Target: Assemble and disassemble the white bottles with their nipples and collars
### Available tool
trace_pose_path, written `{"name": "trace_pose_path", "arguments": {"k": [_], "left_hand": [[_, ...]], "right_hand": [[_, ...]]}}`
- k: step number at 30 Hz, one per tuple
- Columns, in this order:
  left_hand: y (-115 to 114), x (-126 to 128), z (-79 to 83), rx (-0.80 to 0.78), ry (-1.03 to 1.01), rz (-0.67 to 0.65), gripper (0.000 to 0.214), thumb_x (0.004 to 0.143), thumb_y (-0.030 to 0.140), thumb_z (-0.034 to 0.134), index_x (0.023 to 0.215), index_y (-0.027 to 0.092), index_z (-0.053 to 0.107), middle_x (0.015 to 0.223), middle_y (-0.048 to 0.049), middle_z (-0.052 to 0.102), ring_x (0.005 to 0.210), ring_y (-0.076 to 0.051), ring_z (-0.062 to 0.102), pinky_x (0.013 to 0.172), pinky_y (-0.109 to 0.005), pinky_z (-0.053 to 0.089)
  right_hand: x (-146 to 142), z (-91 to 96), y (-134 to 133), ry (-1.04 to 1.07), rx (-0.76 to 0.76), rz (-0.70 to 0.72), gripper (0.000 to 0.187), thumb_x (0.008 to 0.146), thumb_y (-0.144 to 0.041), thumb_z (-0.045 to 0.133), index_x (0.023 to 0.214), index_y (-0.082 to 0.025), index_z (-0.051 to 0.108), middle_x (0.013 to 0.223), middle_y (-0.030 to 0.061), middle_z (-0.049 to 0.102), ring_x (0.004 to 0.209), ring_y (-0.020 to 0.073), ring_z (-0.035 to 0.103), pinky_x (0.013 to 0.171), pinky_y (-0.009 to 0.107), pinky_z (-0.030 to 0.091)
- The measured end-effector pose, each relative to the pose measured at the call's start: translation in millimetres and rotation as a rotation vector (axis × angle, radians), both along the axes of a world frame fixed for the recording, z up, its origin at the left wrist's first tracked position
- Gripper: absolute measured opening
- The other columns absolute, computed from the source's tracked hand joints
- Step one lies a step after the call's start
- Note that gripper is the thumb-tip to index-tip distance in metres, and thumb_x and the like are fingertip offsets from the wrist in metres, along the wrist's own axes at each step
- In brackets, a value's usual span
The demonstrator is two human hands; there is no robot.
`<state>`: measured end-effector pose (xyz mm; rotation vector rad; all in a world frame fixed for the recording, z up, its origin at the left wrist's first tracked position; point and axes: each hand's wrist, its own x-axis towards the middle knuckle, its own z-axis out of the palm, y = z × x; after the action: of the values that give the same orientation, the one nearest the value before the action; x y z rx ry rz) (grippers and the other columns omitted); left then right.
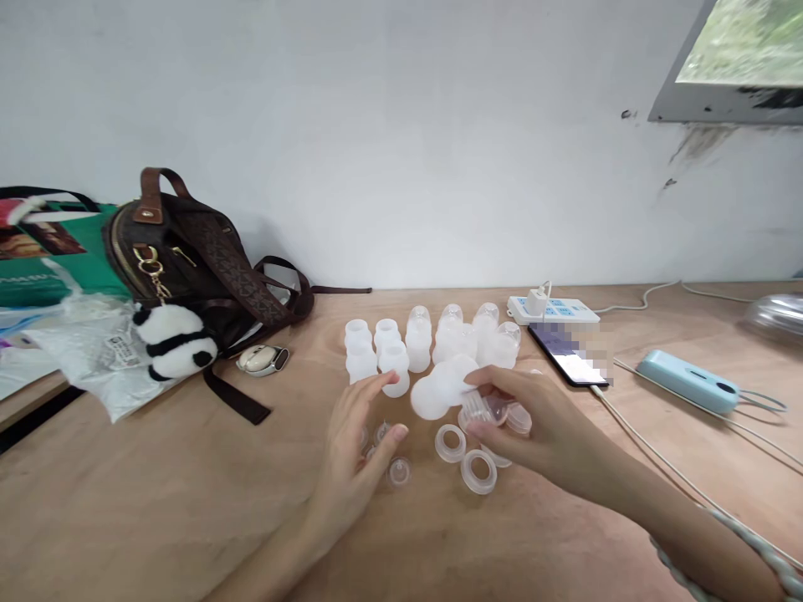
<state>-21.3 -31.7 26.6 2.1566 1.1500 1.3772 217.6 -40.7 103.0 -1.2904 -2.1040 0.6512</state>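
Observation:
My right hand [524, 418] is closed round one end of a small milky-white bottle [432, 396], which is tilted on its side and slightly blurred. A clear ridged piece [477, 408] shows between the thumb and index finger; whether it is held too, I cannot tell. Empty, with thumb and fingers apart, my left hand [357, 451] hovers beside an uncapped white bottle [395, 358]. Small clear nipple-like pieces [399, 471] lie under and beside it, partly hidden. Below my right hand are translucent collar rings [478, 471], some covered by the hand.
Several bottles with clear domed caps [451, 322] stand behind the hands. To the right are a power strip [568, 313], a phone [568, 355], cables and a light-blue device [687, 380]. A brown backpack [207, 251], panda plush [176, 343] and watch [263, 359] are left.

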Motion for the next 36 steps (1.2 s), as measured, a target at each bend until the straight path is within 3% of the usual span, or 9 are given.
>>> {"name": "trace_pose_path", "arguments": {"k": [5,10,16,22,26,32,36], "left_hand": [[-3.1,-0.8,2.3,0.002,-0.053,0.062,0.029,0.102,0.027,0.045,0.131,0.028,0.051,0.126,-0.0049,0.062,0.12,-0.023,0.053,0.102,-0.037,0.036],[-6.3,-2.8,5.2,0.015,-0.065,0.08,0.028,0.102,0.024,0.042,0.129,0.027,0.049,0.123,-0.0044,0.061,0.118,-0.022,0.052,0.101,-0.036,0.035],[-5.7,-2.2,10.4,0.03,-0.059,0.093,0.026,0.102,0.022,0.042,0.125,0.027,0.051,0.119,-0.0034,0.062,0.115,-0.021,0.052,0.1,-0.035,0.036],[-4.3,-1.6,11.2,0.041,-0.031,0.097,0.023,0.1,0.02,0.046,0.122,0.025,0.053,0.117,-0.0036,0.063,0.113,-0.022,0.054,0.099,-0.035,0.038],[-5.1,0.2,11.0,0.075,0.02,0.065,0.022,0.097,0.015,0.049,0.115,0.025,0.056,0.109,-0.0025,0.067,0.106,-0.021,0.058,0.094,-0.034,0.04],[-8.5,4.5,7.4,0.126,0.066,-0.071,0.02,0.094,0.011,0.051,0.108,0.023,0.06,0.099,-0.0035,0.068,0.095,-0.021,0.061,0.086,-0.033,0.041],[-12.9,9.2,8.4,-0.097,-0.029,-0.182,0.018,0.098,0.018,0.05,0.106,0.022,0.066,0.097,-0.0054,0.066,0.091,-0.02,0.062,0.081,-0.031,0.046]], "right_hand": [[-18.7,1.7,24.5,-0.194,-0.095,-0.091,0.023,0.087,-0.041,0.061,0.088,-0.018,0.062,0.071,0.002,0.065,0.061,0.0169,0.057,0.054,0.028,0.039],[-43.0,-9.8,51.0,-0.304,0.003,-0.082,0.026,0.089,-0.037,0.06,0.072,-0.019,0.053,0.063,0.0006,0.058,0.057,0.015,0.052,0.052,0.027,0.033],[-53.7,-12.9,64.2,-0.316,0.022,-0.109,0.021,0.091,-0.036,0.061,0.084,-0.016,0.059,0.071,0.0055,0.064,0.064,0.0196,0.059,0.056,0.028,0.036],[-37.3,-23.1,51.5,-0.16,0.095,-0.076,0.032,0.089,-0.034,0.065,0.111,-0.019,0.048,0.08,0.002,0.065,0.062,0.0172,0.058,0.059,0.028,0.043],[-19.3,-38.1,36.0,0.034,0.18,-0.047,0.033,0.085,-0.033,0.069,0.103,-0.023,0.043,0.093,0.0046,0.065,0.071,0.0187,0.063,0.061,0.031,0.05],[-5.2,-65.2,22.3,0.209,0.5,0.025,0.021,0.091,-0.031,0.068,0.098,-0.025,0.049,0.11,0.0089,0.066,0.09,0.0204,0.067,0.071,0.033,0.058],[-10.3,-67.7,11.9,0.3,0.661,0.099,0.021,0.093,-0.024,0.066,0.111,-0.023,0.055,0.11,0.0112,0.069,0.1,0.0233,0.07,0.076,0.034,0.061]]}}
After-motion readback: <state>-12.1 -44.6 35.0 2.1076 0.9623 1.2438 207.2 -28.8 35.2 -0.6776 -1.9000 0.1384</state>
